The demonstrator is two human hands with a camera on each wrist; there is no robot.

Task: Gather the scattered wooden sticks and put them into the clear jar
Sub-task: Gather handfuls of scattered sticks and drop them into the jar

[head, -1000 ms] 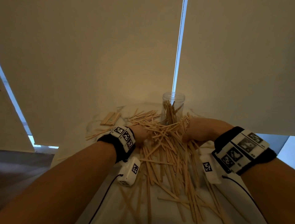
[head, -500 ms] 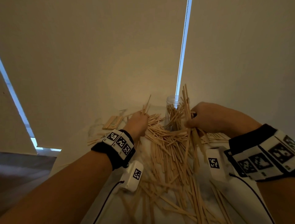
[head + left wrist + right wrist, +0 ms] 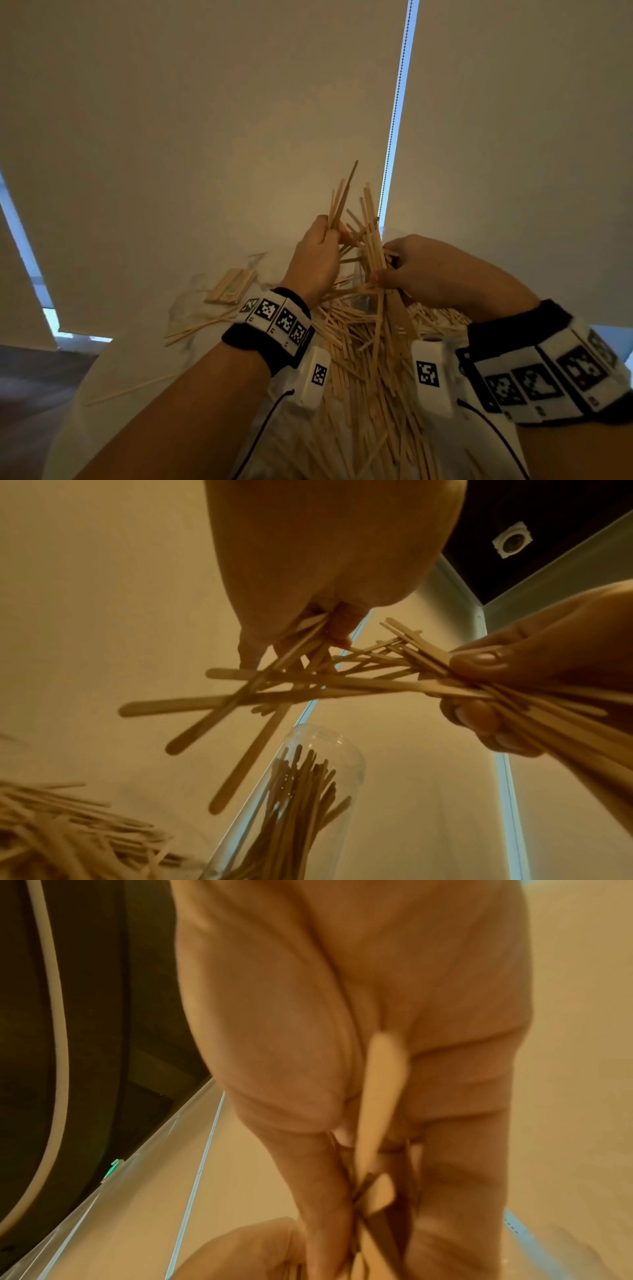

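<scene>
Pale flat wooden sticks lie in a big loose pile (image 3: 363, 346) on the white table. My left hand (image 3: 334, 229) pinches a few sticks (image 3: 342, 195) that point upward. Just to its right, my right hand (image 3: 383, 270) grips a thicker bundle of sticks (image 3: 371, 233), and the two bunches cross each other. In the left wrist view the clear jar (image 3: 346, 753) stands right below both hands, with several sticks upright inside. My hands and the sticks hide most of the jar in the head view. A single stick (image 3: 380, 1096) lies across my right palm.
A neat flat packet of sticks (image 3: 231, 287) lies at the back left of the table. Loose sticks (image 3: 198, 325) fan out beside it, and one stick (image 3: 137, 389) lies near the left table edge. Cream roller blinds hang close behind the table.
Both hands have risen from the pile, each with sticks. My left hand has lifted its few sticks up and right until they meet the right hand's bundle above the jar.
</scene>
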